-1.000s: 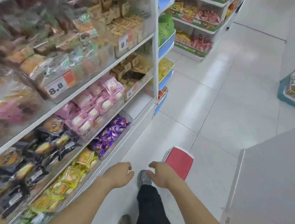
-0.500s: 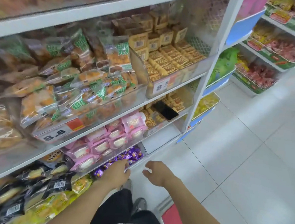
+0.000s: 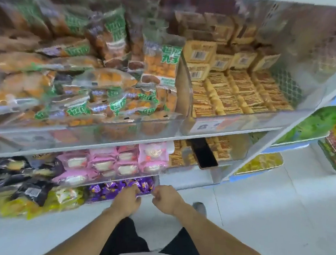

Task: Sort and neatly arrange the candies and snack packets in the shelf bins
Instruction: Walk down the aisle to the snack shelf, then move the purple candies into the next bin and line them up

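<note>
Purple-wrapped candies (image 3: 122,186) are seen heaped in a clear bin at the right end of the lowest shelf, close behind its front edge. The left hand (image 3: 127,199) is held at that front edge, its fingertips reaching in among the purple candies; the fingers are bent, but motion blur prevents telling whether a candy is actually pinched. The right hand (image 3: 166,199) is held just beside it, to the right and apart from it, at the bin's right front corner; its fingers are curled inward, and whether anything is held there cannot be told. On the same shelf, yellow packets (image 3: 42,200) are piled to the left of the purple candies, with black packets (image 3: 14,175) further left. One shelf up, pink packets (image 3: 116,163) are stacked behind a clear front wall, and tan biscuit packs (image 3: 221,149) are noted at the right end, with a dark phone (image 3: 204,153) lying tilted across them. On the upper shelf (image 3: 121,143), green-and-orange snack bags (image 3: 113,95) are heaped untidily in the left bin, some upright at the back, others lying flat. In the bin to their right, tan packs (image 3: 242,93) are laid in rows, with more standing upright behind. A price label (image 3: 205,126) is fixed to that bin's front. A grey shoe (image 3: 200,208) is visible on the white floor tiles (image 3: 276,216).
</note>
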`<state>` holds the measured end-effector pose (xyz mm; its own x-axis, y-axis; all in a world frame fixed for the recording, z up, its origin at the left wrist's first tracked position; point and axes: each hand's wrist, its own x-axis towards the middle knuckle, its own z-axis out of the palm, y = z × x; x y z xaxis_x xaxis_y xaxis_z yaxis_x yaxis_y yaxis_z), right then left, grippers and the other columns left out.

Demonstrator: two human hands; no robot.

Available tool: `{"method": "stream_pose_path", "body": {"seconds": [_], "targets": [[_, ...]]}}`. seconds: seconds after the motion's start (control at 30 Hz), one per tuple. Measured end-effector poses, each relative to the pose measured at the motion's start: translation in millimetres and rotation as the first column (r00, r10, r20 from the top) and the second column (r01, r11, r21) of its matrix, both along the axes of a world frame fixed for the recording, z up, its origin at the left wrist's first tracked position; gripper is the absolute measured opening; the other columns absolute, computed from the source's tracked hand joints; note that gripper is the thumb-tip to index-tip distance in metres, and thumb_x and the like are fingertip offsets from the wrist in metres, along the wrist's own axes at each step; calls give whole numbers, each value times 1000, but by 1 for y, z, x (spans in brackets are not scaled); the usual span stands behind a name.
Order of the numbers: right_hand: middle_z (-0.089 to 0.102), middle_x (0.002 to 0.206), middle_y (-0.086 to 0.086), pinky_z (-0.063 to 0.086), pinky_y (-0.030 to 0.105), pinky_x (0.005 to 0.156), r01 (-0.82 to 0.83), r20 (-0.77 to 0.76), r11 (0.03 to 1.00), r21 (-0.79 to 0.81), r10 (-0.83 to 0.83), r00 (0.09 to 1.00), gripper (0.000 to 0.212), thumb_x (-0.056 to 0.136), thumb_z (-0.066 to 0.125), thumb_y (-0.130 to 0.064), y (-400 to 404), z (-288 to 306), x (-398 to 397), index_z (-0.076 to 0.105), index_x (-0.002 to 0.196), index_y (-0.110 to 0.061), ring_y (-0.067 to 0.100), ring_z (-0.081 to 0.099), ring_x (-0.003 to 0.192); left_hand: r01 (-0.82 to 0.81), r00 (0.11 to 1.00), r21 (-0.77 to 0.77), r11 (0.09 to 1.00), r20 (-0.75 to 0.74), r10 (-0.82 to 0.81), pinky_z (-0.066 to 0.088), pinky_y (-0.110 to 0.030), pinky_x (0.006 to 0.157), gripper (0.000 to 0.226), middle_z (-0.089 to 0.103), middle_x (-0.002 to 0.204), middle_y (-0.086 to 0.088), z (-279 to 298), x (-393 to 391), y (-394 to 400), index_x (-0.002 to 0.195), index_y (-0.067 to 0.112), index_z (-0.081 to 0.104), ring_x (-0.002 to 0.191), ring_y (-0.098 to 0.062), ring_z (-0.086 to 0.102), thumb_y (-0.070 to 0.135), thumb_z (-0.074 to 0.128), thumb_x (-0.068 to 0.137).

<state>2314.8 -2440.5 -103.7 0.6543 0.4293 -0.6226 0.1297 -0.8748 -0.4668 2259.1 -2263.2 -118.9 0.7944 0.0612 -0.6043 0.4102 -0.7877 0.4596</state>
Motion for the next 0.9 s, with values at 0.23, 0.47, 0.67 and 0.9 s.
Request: {"method": "stream_pose_path", "body": {"seconds": [0.23,0.47,0.67,0.9], "targets": [[68,102,8,51,28,84,-76,72,991,111,68,995,23,82,56,-16,-26,-79,19,67,102,-13,27,64,93,-403,905,-35,915,136,404,47,-32,76,25,63,106,-9,-74,-14,-48,114,8,58,91,-28,64,19,60,92],[65,101,2,48,33,85,-142,449,952,270,6,894,19,87,62,-22,-9,-168,35,68,104,-17,23,59,96,-472,778,-73,879,434,454,46,-43,89,41,56,121,-15,-164,14,-48,125,7,54,111,-34,57,26,65,91],[65,81,-1,50,35,73,-383,855,924,6,194,480,36,69,74,-53,-3,-227,58,70,87,-22,28,61,82,-405,652,-83,911,672,351,43,-35,71,27,61,90,-4,-239,20,-46,111,10,61,82,-27,60,19,69,87],[67,97,-11,38,39,84,-332,831,894,300,-73,552,17,78,76,-39,-8,-259,47,71,89,-28,26,47,95,-378,463,-302,875,757,461,38,-19,58,24,54,73,13,-248,11,-46,104,19,56,59,-11,54,14,71,86]]}}
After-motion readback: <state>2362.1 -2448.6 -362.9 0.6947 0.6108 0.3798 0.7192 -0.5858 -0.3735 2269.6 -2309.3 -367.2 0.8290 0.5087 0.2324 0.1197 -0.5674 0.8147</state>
